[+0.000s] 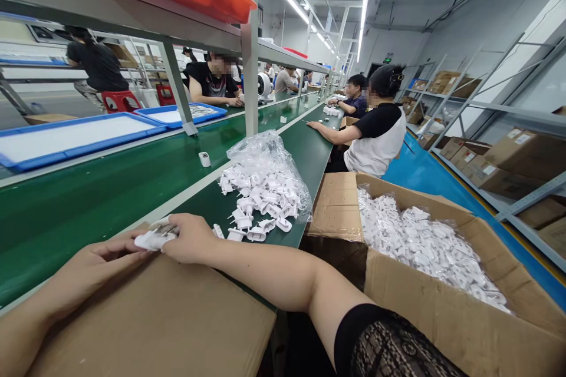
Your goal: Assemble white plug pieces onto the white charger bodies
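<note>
A white plug piece with metal pins (152,240) is held between my two hands above a brown cardboard box (177,318). My left hand (112,259) grips its left end between thumb and fingers. From the other side, my right hand (192,238) closes round the piece near the pins, its fingertips partly hidden. Just beyond my right hand, many white two-pin plug housings (252,206) lie loose on the green bench, spilling from a clear plastic bag (269,153).
A large open carton (411,283) of bagged white parts stands at my right. On the green conveyor belt (110,200) sits a small white piece (204,159). Blue trays (88,138) and a shelf post (250,82) are beyond. A co-worker (375,129) sits farther along the bench.
</note>
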`<action>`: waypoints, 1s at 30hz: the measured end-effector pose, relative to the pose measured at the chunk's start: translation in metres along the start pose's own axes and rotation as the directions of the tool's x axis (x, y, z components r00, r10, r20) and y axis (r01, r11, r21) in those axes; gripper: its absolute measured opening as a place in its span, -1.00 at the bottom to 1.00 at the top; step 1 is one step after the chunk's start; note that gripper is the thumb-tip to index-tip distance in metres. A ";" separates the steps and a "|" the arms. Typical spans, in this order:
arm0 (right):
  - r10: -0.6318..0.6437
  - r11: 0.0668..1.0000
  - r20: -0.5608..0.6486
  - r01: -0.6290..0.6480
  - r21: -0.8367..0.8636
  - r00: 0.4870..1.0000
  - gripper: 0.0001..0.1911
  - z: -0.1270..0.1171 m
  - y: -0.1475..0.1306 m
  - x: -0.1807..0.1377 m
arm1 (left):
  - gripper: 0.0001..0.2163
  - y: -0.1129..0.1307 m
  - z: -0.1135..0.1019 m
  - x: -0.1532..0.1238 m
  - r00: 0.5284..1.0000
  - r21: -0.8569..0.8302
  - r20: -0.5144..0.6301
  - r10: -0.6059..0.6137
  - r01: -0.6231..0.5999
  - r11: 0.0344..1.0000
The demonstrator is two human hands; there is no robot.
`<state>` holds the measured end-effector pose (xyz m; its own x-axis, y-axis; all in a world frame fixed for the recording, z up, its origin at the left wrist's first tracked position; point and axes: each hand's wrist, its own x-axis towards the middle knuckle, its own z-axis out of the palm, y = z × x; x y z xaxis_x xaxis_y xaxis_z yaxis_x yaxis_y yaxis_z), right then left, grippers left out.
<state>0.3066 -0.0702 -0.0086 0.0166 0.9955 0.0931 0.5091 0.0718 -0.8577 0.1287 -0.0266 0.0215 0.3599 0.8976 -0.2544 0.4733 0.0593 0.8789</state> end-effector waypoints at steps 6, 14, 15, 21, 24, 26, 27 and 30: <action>-0.012 0.999 0.001 0.012 -0.034 1.000 -0.67 0.001 0.003 0.003 | -0.40 -0.018 -0.002 0.005 0.997 -0.127 0.060 -0.048 0.056 0.990; -0.052 0.998 -0.010 0.051 -0.033 0.999 -0.64 0.002 0.004 0.004 | -0.45 -0.024 -0.005 0.012 0.988 -0.160 0.139 -0.067 0.089 0.983; -0.067 0.997 -0.007 0.067 -0.036 0.998 -0.65 0.003 0.005 0.004 | -0.44 -0.026 -0.006 0.015 0.986 -0.157 0.149 -0.074 0.098 0.983; -0.140 0.985 -0.021 0.137 -0.109 0.990 -0.71 0.003 0.008 0.005 | -0.45 -0.024 -0.009 0.018 0.980 0.012 0.146 0.134 -0.137 0.990; -0.157 0.978 -0.019 0.153 -0.139 0.987 -0.73 0.004 0.007 0.005 | -0.53 -0.023 -0.010 0.019 0.951 0.058 0.194 0.242 -0.258 0.964; -0.171 0.976 -0.011 0.167 -0.139 0.985 -0.72 0.004 0.006 0.005 | -0.56 -0.026 -0.011 0.020 0.938 0.047 0.201 0.282 -0.297 0.954; -0.178 0.975 -0.010 0.175 -0.137 0.984 -0.72 0.003 0.006 0.005 | -0.58 -0.027 -0.011 0.020 0.937 0.030 0.192 0.292 -0.303 0.952; -0.192 0.972 -0.044 0.184 -0.148 0.980 -0.71 -0.001 0.001 0.004 | -0.58 -0.031 -0.008 0.020 0.955 -0.048 0.095 0.279 -0.276 0.960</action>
<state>0.3083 -0.0664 -0.0087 -0.0437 0.9594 0.2786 0.6255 0.2437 -0.7412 0.1147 -0.0074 -0.0072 0.5525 0.8327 -0.0359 0.3166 -0.1698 0.9332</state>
